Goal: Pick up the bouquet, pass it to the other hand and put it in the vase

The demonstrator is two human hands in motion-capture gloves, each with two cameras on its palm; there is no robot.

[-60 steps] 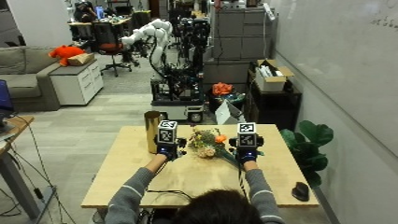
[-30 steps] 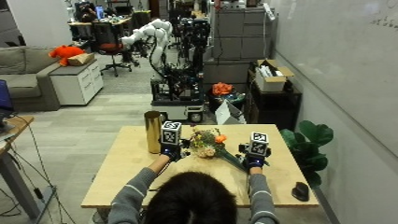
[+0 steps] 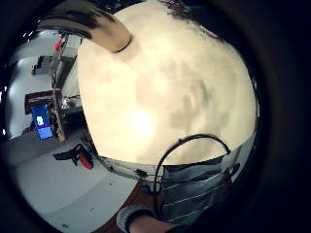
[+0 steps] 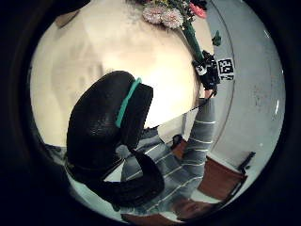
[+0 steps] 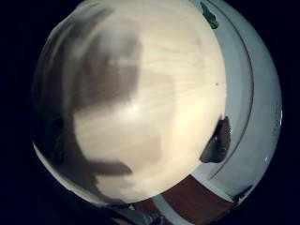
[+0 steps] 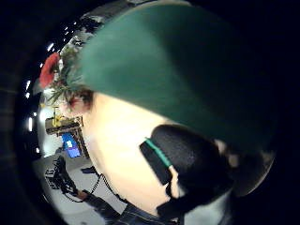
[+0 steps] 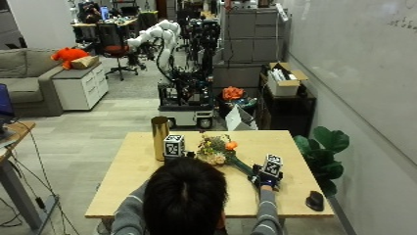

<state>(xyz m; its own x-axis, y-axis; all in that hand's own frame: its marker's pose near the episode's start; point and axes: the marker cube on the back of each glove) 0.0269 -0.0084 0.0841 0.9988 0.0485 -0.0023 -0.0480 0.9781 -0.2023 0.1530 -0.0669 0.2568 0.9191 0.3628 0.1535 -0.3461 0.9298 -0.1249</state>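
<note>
Your right hand (image 7: pixel 266 177) is nearest, low over the table (image 7: pixel 130 181) by its right side, fingers curled round the green wrapped stem end of the bouquet (image 7: pixel 218 151); the right thumb side palm view shows that green wrap (image 6: pixel 178 70) filling the palm with the thumb (image 6: pixel 187 164) closed under it. The bouquet runs from that hand diagonally up toward the table centre, heads just above the wood, orange bloom (image 7: pixel 230 145) on top, pale blooms lower. I judge it light but top-heavy: soft heads, a stiff bundled stem, and a wrap that's likely a bit slick. Keep your grip on the wrap, never on the blooms, which will crush or shed. Your left hand (image 7: pixel 173 147) sits just left of the flower heads, mostly hidden behind your head; the left thumb side palm view shows the thumb (image 4: pixel 106 136) and a finger bent and apart with nothing between them, so call it relaxed and empty. For the pass, have it take the stem just above your right hand's grip, below the heads, before you let go. The gold vase (image 7: pixel 160 138) stands upright at the far left of the table, just beyond the left hand. It's tall and narrow, so it may tip: lower the stem straight down.
</note>
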